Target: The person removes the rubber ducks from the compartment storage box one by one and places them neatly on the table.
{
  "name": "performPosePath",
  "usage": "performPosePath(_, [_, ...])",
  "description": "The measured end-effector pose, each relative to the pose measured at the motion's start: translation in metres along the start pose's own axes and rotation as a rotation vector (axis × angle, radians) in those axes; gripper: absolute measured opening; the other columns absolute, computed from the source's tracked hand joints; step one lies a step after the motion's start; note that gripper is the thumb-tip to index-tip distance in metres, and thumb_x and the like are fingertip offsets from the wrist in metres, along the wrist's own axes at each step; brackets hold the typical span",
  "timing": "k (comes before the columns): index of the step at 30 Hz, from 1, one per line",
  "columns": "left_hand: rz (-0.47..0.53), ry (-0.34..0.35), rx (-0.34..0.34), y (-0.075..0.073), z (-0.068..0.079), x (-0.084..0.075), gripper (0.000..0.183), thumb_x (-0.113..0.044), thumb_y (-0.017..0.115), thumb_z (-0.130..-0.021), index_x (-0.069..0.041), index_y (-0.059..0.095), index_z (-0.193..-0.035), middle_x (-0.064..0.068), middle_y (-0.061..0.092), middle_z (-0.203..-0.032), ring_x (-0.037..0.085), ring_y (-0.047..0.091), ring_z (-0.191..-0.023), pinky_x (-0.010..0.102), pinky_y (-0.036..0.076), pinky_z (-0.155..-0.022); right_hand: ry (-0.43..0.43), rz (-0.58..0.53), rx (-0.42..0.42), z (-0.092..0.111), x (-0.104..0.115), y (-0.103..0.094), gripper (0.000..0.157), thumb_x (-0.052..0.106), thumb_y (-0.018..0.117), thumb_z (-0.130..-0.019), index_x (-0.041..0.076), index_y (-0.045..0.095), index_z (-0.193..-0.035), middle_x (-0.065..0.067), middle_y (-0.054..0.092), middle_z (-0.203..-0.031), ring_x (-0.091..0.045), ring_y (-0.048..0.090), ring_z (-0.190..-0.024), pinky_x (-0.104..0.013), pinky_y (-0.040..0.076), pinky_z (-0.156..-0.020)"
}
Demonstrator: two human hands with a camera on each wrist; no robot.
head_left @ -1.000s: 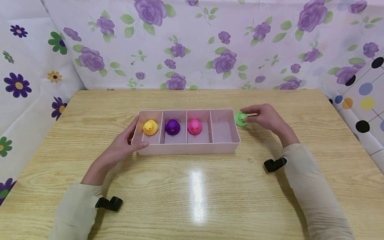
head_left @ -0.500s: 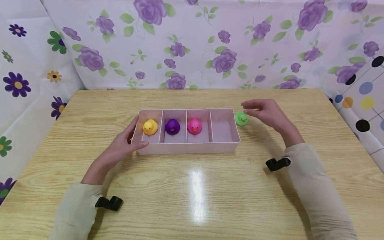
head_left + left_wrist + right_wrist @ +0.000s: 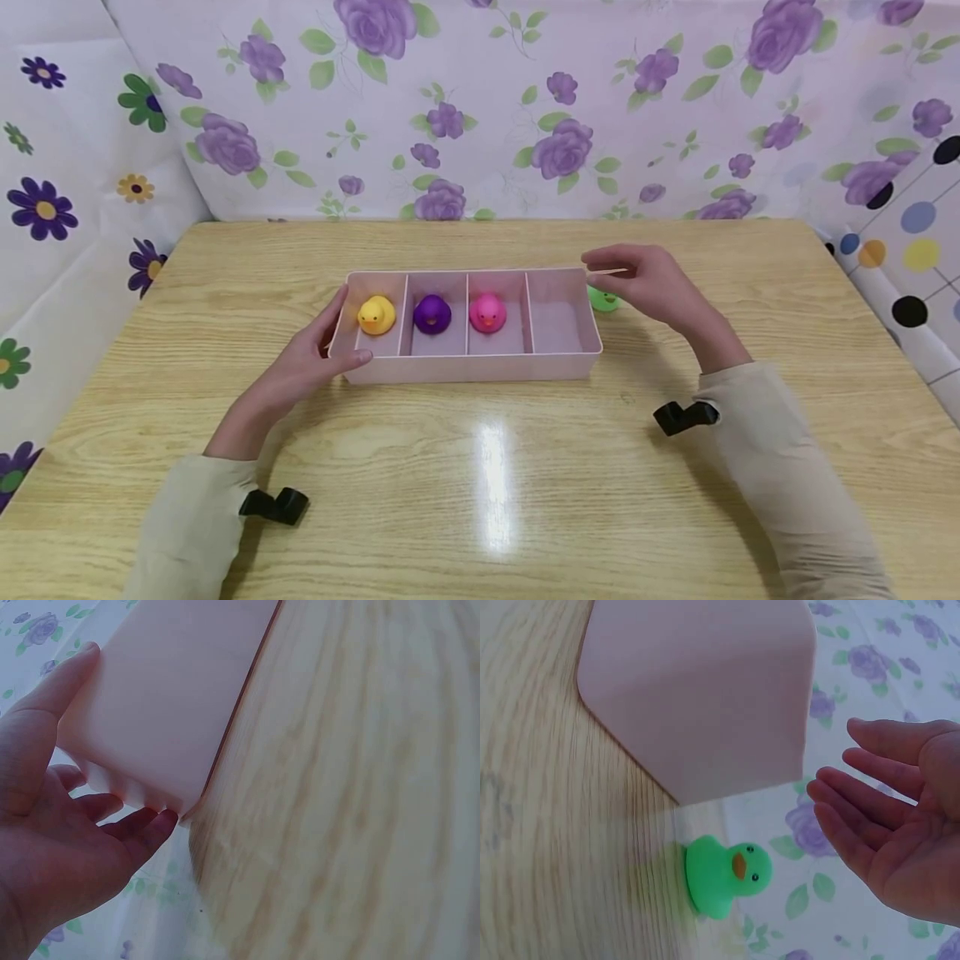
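A long pale pink divided box point(image 3: 465, 368) stands on the table. My left hand point(image 3: 303, 367) grips its left end, thumb on the front wall and fingers against the end wall, as the left wrist view also shows. A yellow rubber duck point(image 3: 377, 316), a purple rubber duck point(image 3: 432, 315) and a pink rubber duck point(image 3: 488, 314) each sit in a compartment; the rightmost compartment is empty. A green rubber duck point(image 3: 724, 877) sits upright on the table just beyond the box's right end. Above it my right hand point(image 3: 648, 279) hovers, holding nothing, fingertips near the box's back right corner.
The wooden table point(image 3: 420, 467) meets a flower-printed sheet point(image 3: 502, 108) along its back edge. Other patterned sheets stand at the left and right sides. A black wrist mount point(image 3: 273, 505) is on the left sleeve and a second black mount point(image 3: 684, 417) on the right.
My right hand has let go of the green duck, lifted, then moved left toward the box's back right corner, partly covering the duck. The left hand and box have stayed put.
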State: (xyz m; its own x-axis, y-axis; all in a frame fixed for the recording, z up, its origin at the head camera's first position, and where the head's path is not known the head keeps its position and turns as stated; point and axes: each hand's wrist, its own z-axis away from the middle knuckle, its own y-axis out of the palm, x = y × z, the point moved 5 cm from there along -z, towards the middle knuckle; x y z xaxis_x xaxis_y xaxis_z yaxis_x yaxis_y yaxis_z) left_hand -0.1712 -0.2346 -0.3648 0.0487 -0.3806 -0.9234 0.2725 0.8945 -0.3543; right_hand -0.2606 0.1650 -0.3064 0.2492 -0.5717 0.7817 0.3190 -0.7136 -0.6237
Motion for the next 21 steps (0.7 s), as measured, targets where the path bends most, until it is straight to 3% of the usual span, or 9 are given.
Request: performPosePath(21, [0.010,0.000,-0.006,0.000,0.000,0.000,0.098,-0.015,0.069,-0.094,-0.022,-0.002,-0.162,0.011,0.000,-0.167,0.034,0.005,-0.151,0.057,0.016,-0.117,-0.121,-0.022,0.039,-0.011,0.031,0.034,0.037,0.008,0.068,-0.094,-0.003,0.065,-0.129,-0.019,0.066,-0.126,-0.033,0.062,-0.117,-0.043,0.050,-0.099])
